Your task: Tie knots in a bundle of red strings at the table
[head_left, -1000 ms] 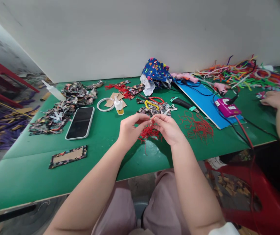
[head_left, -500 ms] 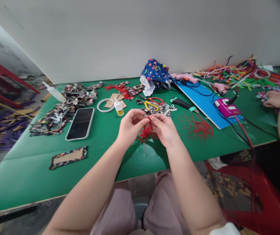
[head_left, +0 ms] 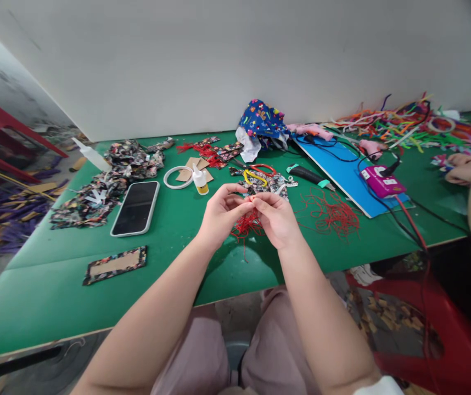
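Both hands meet over the green table, thumbs and fingertips pinched together. My left hand (head_left: 223, 215) and my right hand (head_left: 275, 216) close on red thread (head_left: 247, 226), whose loose tangle hangs or lies just below the fingers. The exact spot between the fingertips is mostly hidden. Right behind the hands are yellow-handled scissors (head_left: 255, 178) on scraps of dark floral fabric (head_left: 279, 185). To the right a second heap of red thread (head_left: 336, 215) lies flat. A small white glue bottle (head_left: 200, 180) with a yellow label stands left of my hands.
On the left lie a phone (head_left: 135, 208), a fabric-edged cardboard strip (head_left: 115, 265) and heaped floral fabric (head_left: 89, 203). A cutter (head_left: 309, 175), a blue board (head_left: 334, 167) and a magenta box (head_left: 383, 182) with cables sit right. Another person's hand (head_left: 464, 169) works at the far right.
My fingertips have come closer together over the red thread, and my right fingers have shifted slightly. The other person's hand has moved a little. Everything else stays in place.
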The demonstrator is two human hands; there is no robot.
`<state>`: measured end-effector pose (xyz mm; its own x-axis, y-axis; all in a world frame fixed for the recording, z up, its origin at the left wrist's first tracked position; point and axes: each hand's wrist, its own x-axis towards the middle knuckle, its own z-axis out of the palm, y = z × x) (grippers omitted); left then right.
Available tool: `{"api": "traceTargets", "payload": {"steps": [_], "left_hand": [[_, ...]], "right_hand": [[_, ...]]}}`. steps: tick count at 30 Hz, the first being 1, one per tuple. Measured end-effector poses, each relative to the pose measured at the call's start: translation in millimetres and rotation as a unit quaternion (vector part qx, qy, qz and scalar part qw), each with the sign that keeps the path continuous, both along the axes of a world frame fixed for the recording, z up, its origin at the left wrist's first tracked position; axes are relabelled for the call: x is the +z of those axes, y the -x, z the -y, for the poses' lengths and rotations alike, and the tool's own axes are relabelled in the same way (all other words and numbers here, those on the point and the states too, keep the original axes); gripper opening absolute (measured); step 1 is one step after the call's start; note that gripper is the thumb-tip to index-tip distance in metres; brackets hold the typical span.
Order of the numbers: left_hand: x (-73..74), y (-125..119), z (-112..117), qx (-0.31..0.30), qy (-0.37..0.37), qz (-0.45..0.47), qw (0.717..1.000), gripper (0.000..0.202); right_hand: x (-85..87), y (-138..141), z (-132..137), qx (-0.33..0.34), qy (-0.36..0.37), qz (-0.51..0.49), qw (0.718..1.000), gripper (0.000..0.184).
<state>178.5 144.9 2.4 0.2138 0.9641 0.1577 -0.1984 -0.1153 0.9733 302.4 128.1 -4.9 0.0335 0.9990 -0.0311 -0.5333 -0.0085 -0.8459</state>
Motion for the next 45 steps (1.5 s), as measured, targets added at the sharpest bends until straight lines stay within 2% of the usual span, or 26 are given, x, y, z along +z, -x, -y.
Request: {"api": "traceTargets", "payload": {"steps": [5,13,19,27,30,33,37,40,45], "left_hand": [[1.4,-0.7,0.9,-0.013,0.014,0.007,1.0,0.032],[0.1,0.9,0.8,-0.058,0.057,0.081,0.993,0.032],[1.2,1.8,1.9,-0.071,0.067,0.083,0.992,0.034],[-2.7,0.8,-0.3,-0.072,0.067,0.08,0.992,0.035],[-4.8,0.1,0.0,-0.074,0.046,0.073,0.994,0.034],[-3.4,-2.0,4.0,-0.11,0.059,0.087,0.988,0.034],[0.1,-5.4,9.8,-0.148,0.092,0.11,0.978,0.039],[-1.2,-5.7,9.2,-0.114,0.088,0.082,0.986,0.037],[-4.1,-4.1,6.5,0.009,0.023,-0.029,0.999,0.023]], "right_hand": [[-1.1,-0.5,-0.5,0.0,-0.001,-0.001,1.0,0.016],[0.6,-1.4,0.5,0.033,-0.013,-0.018,0.999,0.014],[1.2,-4.0,1.7,0.033,-0.024,-0.012,0.999,0.011],[0.1,0.3,0.1,-0.004,-0.033,-0.018,0.999,0.01],[-0.8,1.2,-0.6,-0.042,-0.05,-0.016,0.998,0.009],[-1.3,1.0,-0.1,-0.092,-0.062,0.008,0.994,0.009],[-1.5,1.1,0.5,-0.102,-0.035,0.037,0.993,0.01],[-1.9,1.7,-0.8,-0.122,-0.066,0.04,0.989,0.008],[-2.8,2.2,-2.2,-0.134,-0.092,0.041,0.986,0.007]]}}
